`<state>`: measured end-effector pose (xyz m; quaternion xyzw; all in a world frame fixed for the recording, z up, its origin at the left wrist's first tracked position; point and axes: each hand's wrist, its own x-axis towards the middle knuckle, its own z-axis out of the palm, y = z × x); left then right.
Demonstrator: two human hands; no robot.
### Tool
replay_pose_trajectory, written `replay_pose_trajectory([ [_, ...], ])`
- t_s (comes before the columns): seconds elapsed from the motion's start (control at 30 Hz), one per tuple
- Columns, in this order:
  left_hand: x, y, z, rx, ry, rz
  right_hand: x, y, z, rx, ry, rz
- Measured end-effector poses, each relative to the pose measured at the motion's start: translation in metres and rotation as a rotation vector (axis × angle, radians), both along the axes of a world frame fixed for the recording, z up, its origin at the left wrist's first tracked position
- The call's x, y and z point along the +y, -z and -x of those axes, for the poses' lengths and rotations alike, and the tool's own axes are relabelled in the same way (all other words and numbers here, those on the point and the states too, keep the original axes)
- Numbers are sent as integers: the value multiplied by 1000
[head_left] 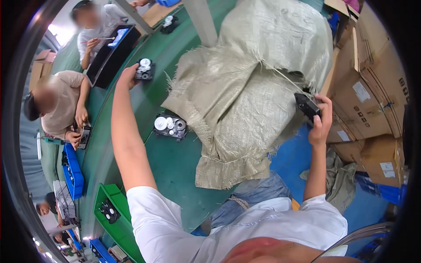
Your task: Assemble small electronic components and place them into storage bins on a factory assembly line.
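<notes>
My left hand (128, 77) reaches out over the green table and grips the edge of a black gearbox (145, 71) with white gears. Off to the right, my right hand (322, 115) has its fingers and thumb around a black plastic part (308, 106), beside the opening of a large woven sack (245, 101). Only the dark side of that part shows, so I cannot tell if it carries gears. Another gearbox (170, 126), white gears facing up, lies on the table against the sack's left edge, between my arms.
Cardboard boxes (368, 87) are stacked at the right. A green bin (115, 206) with black parts and a blue bin (72, 171) stand at the left. A grey post (199, 22) rises behind the sack. Co-workers (61, 96) sit across the table. A further gearbox (168, 24) lies far off.
</notes>
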<state>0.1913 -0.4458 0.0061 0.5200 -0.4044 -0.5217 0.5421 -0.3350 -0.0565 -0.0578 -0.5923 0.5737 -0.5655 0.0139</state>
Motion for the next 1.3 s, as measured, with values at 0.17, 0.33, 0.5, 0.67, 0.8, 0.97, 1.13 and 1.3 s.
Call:
replay_pose_trajectory([
  [0.17,-27,35,-27,139,154,-75,-22,18,10,-210,121,61],
  [0.33,1,38,-72,267,177,-88,-43,5,-1,-607,-68,100],
  [0.5,111,-24,56,472,38,-20,-52,-8,-36,-385,49,-132],
  [0.67,226,-59,122,803,57,180,-60,12,-57,519,469,-83],
  [0.8,302,-57,152,1136,162,218,-54,8,-36,619,71,-103],
  [0.97,359,-42,185,1472,392,243,-57,-24,-5,890,-324,-366],
  [1.13,388,-13,208,1319,293,388,-43,-33,3,467,-486,-342],
  [1.3,403,-14,228,901,104,512,-9,-42,-46,-701,-760,-253],
])
